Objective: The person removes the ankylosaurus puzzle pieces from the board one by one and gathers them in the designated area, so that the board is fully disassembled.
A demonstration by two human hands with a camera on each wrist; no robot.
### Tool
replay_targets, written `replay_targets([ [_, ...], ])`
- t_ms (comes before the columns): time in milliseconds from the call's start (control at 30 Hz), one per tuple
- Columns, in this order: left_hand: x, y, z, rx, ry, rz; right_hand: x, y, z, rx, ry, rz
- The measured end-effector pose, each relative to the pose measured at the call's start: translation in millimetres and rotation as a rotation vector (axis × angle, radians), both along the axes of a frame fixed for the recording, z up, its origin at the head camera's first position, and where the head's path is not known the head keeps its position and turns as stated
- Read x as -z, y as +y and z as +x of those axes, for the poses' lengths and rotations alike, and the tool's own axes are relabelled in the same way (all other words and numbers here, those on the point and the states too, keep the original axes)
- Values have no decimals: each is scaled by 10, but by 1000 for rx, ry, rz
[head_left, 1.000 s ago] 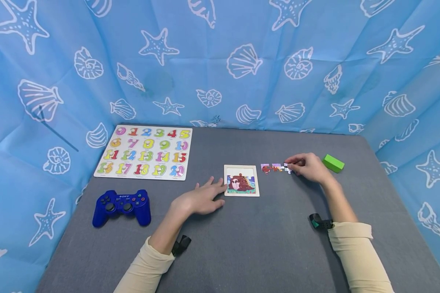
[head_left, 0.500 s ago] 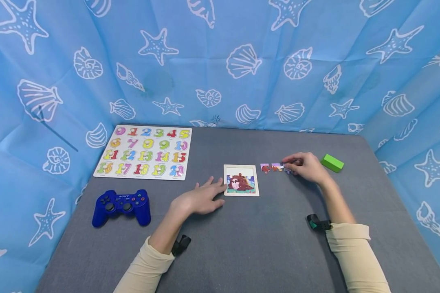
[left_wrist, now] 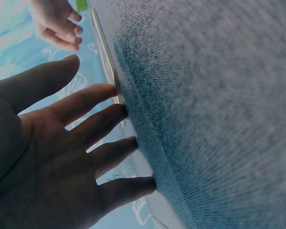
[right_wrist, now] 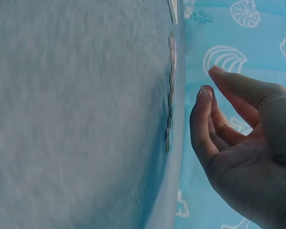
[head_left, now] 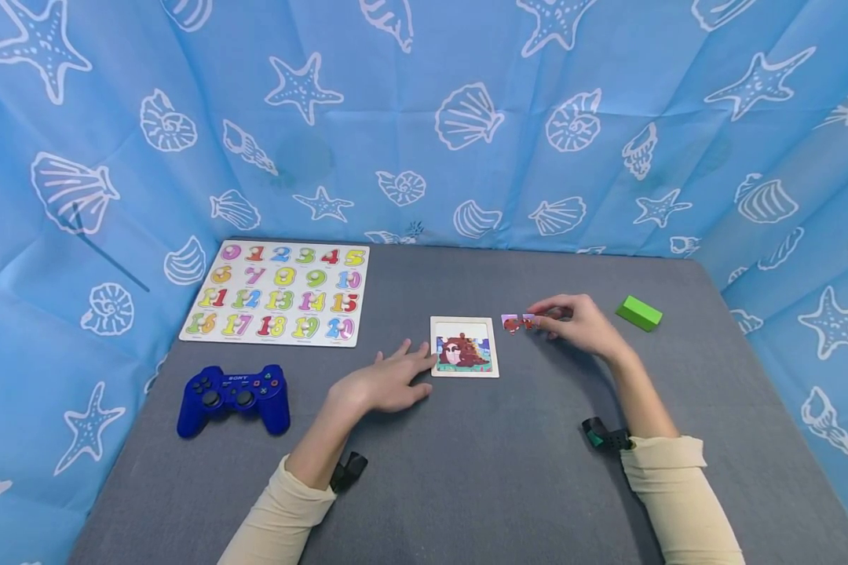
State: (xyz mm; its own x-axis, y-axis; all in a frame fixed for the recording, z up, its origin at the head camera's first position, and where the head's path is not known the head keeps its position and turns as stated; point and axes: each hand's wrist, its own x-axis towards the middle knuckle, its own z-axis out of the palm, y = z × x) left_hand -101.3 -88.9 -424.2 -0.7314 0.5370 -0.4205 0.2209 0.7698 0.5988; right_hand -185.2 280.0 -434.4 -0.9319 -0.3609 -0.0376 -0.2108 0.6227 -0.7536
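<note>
Left hand [head_left: 384, 384]: I see it spread wide left of centre, one fingertip at the left edge of the puzzle tray [head_left: 462, 329].
Right hand [head_left: 581, 325]: right of centre above the loose pieces [head_left: 511, 322], a narrow gap between thumb and fingers.
Puzzle tray: mid-frame, bare along its top.
Loose pieces: just right of the tray, partly hidden from me.

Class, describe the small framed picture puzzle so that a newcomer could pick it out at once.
On the grey table, find the large number board at the back left. To its right, beside the left hand, lies a small pale-framed puzzle. Unlike the number board or the nearby loose pieces, it frames one largely brown picture with a bare strip along its far side.
</note>
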Motion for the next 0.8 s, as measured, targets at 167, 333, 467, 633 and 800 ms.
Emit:
replay_targets([
  [167,-4,2,-3,2,3,-6,14,-108,17,-8,-5,-34],
  [333,-3,4,2,3,1,-11,29,-239,43,-33,-11,-85],
  [467,-4,5,5,5,4,-9,49,-345,48,-41,-26,-95],
  [633,-1,8,-1,5,3,-12,64,-469,51,-57,-47,-103],
  [800,-6,14,-8,7,10,-23,57,-609,62,-97,-56,-128],
])
